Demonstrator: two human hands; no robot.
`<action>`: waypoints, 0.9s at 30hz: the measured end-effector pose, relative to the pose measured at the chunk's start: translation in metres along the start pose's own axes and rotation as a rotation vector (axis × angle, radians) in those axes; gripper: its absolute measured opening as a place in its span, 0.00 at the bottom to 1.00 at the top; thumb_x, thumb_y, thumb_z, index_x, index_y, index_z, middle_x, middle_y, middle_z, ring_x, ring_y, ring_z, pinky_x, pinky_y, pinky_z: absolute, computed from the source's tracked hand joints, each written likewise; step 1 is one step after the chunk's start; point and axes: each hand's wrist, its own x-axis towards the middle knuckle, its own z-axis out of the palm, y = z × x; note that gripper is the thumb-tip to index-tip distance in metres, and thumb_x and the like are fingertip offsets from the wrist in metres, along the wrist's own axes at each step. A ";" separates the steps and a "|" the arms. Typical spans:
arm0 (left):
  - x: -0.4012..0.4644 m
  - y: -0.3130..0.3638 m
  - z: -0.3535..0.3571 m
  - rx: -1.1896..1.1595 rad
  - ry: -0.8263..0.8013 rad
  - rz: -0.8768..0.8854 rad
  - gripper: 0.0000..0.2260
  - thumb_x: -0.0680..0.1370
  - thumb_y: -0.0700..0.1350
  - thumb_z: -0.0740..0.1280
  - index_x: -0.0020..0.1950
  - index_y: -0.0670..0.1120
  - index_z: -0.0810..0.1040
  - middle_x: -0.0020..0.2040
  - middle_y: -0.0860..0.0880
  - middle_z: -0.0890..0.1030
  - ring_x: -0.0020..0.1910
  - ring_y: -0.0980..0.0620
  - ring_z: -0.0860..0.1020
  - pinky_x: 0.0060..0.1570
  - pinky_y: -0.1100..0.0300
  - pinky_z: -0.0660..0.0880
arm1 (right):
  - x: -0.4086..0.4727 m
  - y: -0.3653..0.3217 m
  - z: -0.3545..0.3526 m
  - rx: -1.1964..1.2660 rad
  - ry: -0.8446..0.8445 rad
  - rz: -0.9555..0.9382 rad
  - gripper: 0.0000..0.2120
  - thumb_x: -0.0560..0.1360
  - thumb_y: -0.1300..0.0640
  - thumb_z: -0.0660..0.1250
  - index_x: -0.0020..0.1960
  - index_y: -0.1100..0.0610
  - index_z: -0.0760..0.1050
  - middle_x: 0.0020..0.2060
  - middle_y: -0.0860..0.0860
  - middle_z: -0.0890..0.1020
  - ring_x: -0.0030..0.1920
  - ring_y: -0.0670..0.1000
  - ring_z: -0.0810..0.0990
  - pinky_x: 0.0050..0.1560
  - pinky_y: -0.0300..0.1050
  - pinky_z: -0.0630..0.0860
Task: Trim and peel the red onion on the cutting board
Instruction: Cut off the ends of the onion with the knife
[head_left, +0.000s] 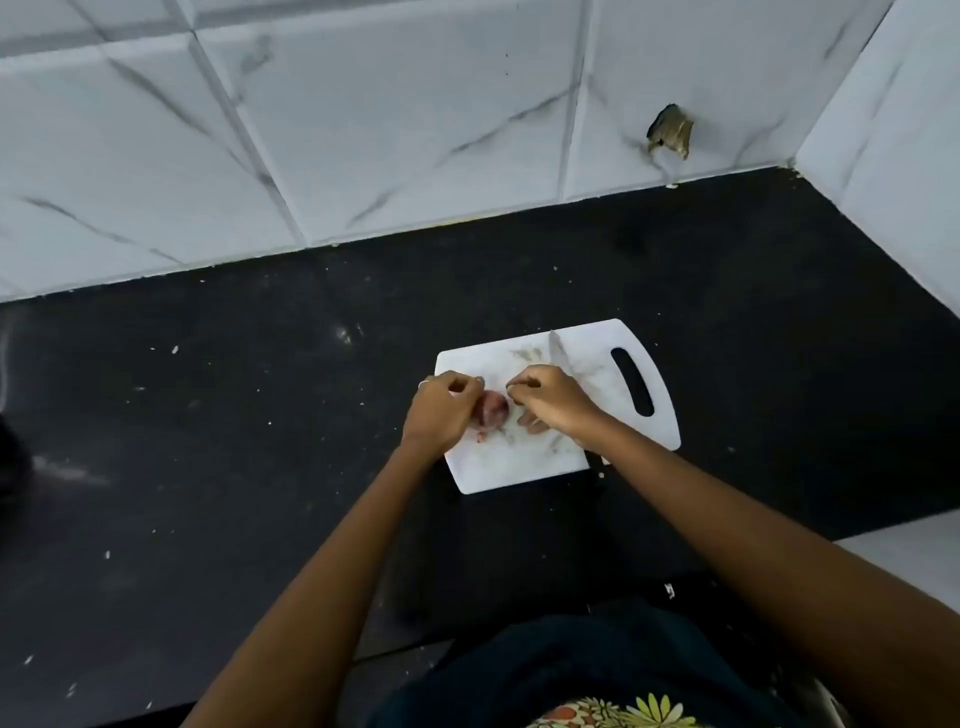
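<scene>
We see a black, pale-flecked stone table (218, 467) running up to a white marbled tile wall (363, 130), and lying directly on it, right of centre, a white rectangular plastic cutting board (519, 467) with a slotted handle at its right end.

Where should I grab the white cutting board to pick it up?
Take the cutting board by its slot handle at the right end, coming from the right. The slot is made for fingers, and that end is bare, while both hands, the onion and the knife crowd the middle.
</scene>
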 end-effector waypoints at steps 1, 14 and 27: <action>-0.001 -0.001 -0.002 -0.034 -0.007 -0.025 0.11 0.77 0.54 0.64 0.47 0.48 0.80 0.49 0.50 0.80 0.50 0.51 0.77 0.51 0.52 0.76 | -0.001 0.000 0.001 0.045 -0.026 0.052 0.11 0.78 0.56 0.60 0.55 0.61 0.75 0.45 0.55 0.80 0.40 0.54 0.82 0.43 0.48 0.81; -0.008 0.014 0.002 -0.336 -0.102 -0.091 0.08 0.77 0.42 0.66 0.40 0.50 0.80 0.41 0.48 0.82 0.43 0.48 0.81 0.50 0.51 0.79 | -0.003 -0.002 0.004 0.398 0.073 0.158 0.11 0.77 0.57 0.67 0.55 0.62 0.76 0.43 0.58 0.83 0.41 0.54 0.84 0.45 0.46 0.83; 0.015 0.008 0.030 -0.047 -0.188 0.218 0.25 0.69 0.41 0.75 0.64 0.46 0.72 0.59 0.48 0.77 0.54 0.52 0.76 0.48 0.70 0.72 | 0.010 0.023 0.008 -0.037 0.376 -0.075 0.15 0.67 0.55 0.76 0.49 0.57 0.74 0.46 0.53 0.80 0.45 0.50 0.80 0.48 0.52 0.80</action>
